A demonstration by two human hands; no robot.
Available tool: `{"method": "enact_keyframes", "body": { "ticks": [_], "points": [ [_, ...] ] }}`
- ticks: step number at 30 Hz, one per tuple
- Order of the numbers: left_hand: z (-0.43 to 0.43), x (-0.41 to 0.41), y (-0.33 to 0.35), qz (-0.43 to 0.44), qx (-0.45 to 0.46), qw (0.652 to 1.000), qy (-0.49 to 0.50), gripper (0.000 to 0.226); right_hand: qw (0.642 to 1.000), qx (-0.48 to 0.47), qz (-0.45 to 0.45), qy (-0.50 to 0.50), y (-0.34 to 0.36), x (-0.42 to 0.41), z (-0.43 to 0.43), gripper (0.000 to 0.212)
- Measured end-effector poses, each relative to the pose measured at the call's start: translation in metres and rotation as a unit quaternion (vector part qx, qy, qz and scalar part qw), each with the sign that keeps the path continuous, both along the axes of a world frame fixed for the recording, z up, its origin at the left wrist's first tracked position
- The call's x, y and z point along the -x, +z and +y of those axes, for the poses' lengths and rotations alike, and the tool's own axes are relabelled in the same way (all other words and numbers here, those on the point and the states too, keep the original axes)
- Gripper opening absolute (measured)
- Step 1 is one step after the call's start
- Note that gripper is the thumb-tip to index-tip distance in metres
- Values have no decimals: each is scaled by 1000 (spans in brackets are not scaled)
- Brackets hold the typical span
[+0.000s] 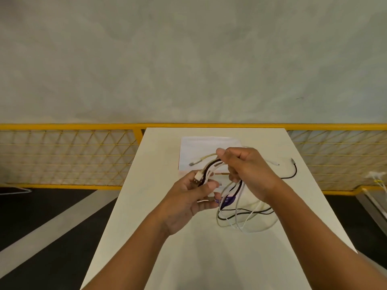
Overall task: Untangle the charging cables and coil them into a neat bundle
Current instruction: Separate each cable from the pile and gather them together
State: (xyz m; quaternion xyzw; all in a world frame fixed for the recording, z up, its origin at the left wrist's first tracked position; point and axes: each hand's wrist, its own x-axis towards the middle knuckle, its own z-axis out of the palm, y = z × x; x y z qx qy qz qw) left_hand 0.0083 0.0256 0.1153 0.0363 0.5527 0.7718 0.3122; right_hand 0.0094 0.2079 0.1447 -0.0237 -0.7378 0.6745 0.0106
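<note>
A bunch of white and black charging cables [240, 214] is lifted above the white table [188, 258]. My left hand [188, 201] grips the bunch near a USB plug [197, 178] at its end. Higher and to the right, my right hand [247, 166] grips the same strands where they arch over. Below my right hand the cables hang in loose loops down to the tabletop. One black cable [292, 174] trails off to the right, and a cream connector end [191, 163] sticks out to the left.
A white sheet or flat box [201, 147] lies on the table behind my hands, and a purple label [227, 200] shows under the loops. A yellow mesh railing [62, 158] runs behind the table. Dark floor lies on both sides.
</note>
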Motion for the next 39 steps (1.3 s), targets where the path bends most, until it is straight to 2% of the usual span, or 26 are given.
{"method": "enact_keyframes", "body": {
  "ticks": [2,4,8,13,17,23,27,30,33,37,39],
  "points": [
    [3,-3,0,-35,-46,998,6,44,1000,1,12,-21,1,-4,2,37],
    [3,-1,4,-66,-69,995,21,50,999,5,19,-26,-1,-8,5,40],
    [0,10,16,-105,-43,992,55,59,999,-28,19,-14,-3,-13,6,25],
    [-8,23,25,-43,91,993,60,54,993,-113,22,15,-4,-14,-2,23],
    [-17,32,26,10,152,987,51,42,985,-167,3,37,-3,-10,-9,25],
    [-25,47,32,119,253,960,13,39,981,-179,-6,70,-2,-1,-19,28],
    [-32,55,33,135,265,954,-19,42,984,-155,-8,92,-5,5,-27,26],
    [-34,58,35,88,211,973,1,38,988,-134,3,72,-8,8,-32,25],
    [-33,59,39,-17,119,990,68,37,990,-130,23,41,-11,8,-36,25],
    [-36,57,40,-150,37,981,115,45,993,-104,52,-4,-11,8,-43,24],
    [-37,56,38,-170,29,980,103,52,992,-111,54,0,-12,8,-44,24]
  ]
}}
